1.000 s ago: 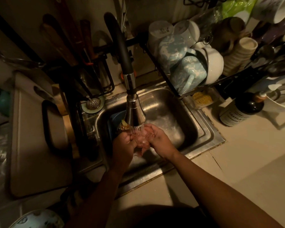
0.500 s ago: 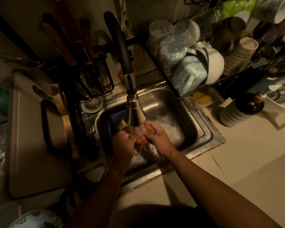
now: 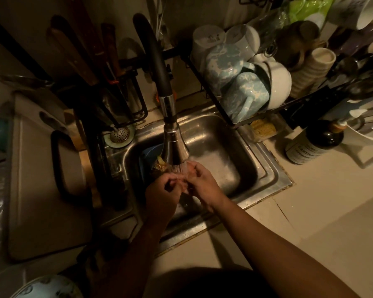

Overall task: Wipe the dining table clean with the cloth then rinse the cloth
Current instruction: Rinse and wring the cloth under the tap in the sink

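Observation:
Water runs from the pull-down tap into the steel sink. Both hands meet right under the spray head. My left hand has its fingers curled, and my right hand closes in from the right. Between them they squeeze a small pinkish wet cloth, which the fingers and the stream mostly hide. The dim light blurs its shape.
A blue bowl with food scraps lies in the sink's left side. A dish rack full of mugs overhangs the sink's right rear. A dark soap bottle stands on the right counter, and a cutting board lies on the left.
The hands were spread, palms up, under the water a second ago. Now they have closed together, fingers curled round the cloth. The arms have barely shifted.

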